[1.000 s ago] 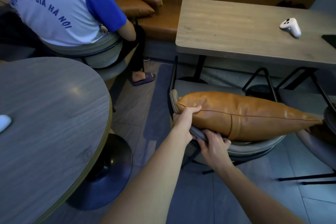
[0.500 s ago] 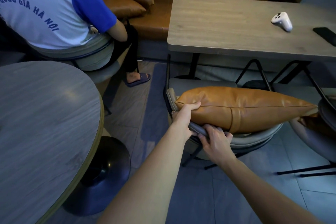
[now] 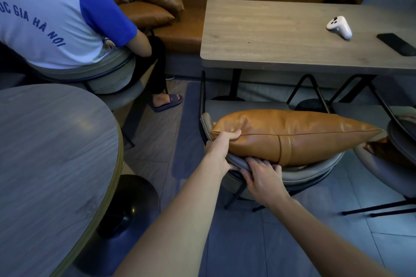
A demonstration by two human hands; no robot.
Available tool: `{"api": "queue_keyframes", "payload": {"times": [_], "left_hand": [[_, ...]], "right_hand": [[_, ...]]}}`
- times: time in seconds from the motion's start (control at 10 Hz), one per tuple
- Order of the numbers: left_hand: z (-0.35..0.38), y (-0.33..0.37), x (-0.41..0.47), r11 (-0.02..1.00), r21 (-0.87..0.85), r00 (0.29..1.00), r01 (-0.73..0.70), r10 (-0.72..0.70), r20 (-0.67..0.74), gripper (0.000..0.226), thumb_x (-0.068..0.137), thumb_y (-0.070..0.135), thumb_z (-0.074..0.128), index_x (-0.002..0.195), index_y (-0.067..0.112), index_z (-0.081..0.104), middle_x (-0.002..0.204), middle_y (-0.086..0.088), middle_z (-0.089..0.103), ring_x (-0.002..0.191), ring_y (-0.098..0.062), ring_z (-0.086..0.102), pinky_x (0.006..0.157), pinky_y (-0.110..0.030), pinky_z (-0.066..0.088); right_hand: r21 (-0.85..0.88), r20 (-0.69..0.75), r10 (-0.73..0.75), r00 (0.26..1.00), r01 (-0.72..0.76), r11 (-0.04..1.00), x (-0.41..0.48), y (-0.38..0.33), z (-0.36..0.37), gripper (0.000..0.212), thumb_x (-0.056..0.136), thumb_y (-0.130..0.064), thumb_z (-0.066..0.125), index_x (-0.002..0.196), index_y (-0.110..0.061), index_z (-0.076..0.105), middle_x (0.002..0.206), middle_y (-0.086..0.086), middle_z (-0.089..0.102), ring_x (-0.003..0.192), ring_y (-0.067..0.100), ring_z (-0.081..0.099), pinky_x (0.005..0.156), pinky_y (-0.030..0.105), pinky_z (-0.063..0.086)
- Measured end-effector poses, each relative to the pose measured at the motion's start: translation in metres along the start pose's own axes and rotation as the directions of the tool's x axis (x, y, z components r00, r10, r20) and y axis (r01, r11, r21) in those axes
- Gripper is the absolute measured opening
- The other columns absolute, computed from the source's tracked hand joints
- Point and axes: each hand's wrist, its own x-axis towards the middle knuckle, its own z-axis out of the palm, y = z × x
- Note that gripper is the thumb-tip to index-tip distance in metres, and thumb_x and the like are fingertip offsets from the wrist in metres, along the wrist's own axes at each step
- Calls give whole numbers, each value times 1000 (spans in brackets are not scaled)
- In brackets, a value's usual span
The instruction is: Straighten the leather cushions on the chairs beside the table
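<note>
Two bare forearms reach forward from bottom edge, converging. Left hand closed, thumb on top, fingers curled under. Right hand palm down, fingers curled forward, just beside left.

Cushion on chair before counter, controller left of phone on counter, round table at left
</note>
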Motion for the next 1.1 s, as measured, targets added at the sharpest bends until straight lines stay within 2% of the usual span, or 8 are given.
{"api": "queue_keyframes", "payload": {"times": [0.2,0.4,0.5,0.7,0.8,0.9,1.0,1.1], "left_hand": [[-2,0,4,1000,-4,1000,2,-2,10,72,76,23,85,136,12,48,132,-15,57,113,-37,57,76,-58,53],[-2,1,3,1000,4,1000,12,-12,24,77,74,27,86,139,12,46,129,-14,58,109,-37,59,81,-61,55],[-2,-4,3,1000,25,1000,1,-1,16,91,68,38,90,142,14,44,135,-13,58,117,-39,59,95,-65,51],[-9,-11,-13,924,362,992,-122,125,16,92,68,59,85,137,12,46,136,0,54,123,-29,54,102,-48,45],[-13,-11,-23,757,635,987,-151,153,51,72,75,51,80,128,12,51,127,3,54,120,-27,54,93,-39,45],[-13,-6,-35,121,983,977,-139,176,117,38,71,41,64,99,15,66,108,-7,67,100,-28,65,85,-41,54],[3,6,-54,-147,982,973,-117,182,143,30,78,31,56,101,16,68,107,-8,66,100,-30,64,84,-40,53],[42,31,-90,-266,955,925,-131,313,214,40,82,32,54,118,21,67,116,-7,64,116,-35,59,92,-42,50]], "right_hand": [[-45,-1,15,1000,-15,999,1,-2,2,24,102,-39,42,115,-24,54,116,-4,66,109,26,57,79,40,25],[-59,9,13,1000,-13,998,0,-3,0,26,102,-38,42,119,-23,54,118,-3,66,111,27,57,81,41,26],[-18,63,23,998,-22,1000,0,-1,-5,28,102,-38,41,123,-23,52,124,-3,63,116,26,54,82,40,25],[77,226,13,974,-31,997,6,1,-19,27,101,-38,42,119,-22,54,123,2,64,119,29,54,88,43,29],[126,285,10,959,-48,991,8,1,-35,29,100,-36,44,123,-23,57,121,3,67,117,31,58,91,43,33],[182,311,63,948,-124,975,5,5,-67,31,97,-39,51,121,-26,65,118,6,70,112,33,62,93,41,47],[262,333,78,940,-171,950,7,11,-95,22,95,-40,56,93,-24,71,99,5,69,99,29,63,85,36,49],[354,334,86,939,-210,911,7,18,-152,34,98,-39,58,75,-18,71,79,0,68,80,16,62,78,30,45]]}}
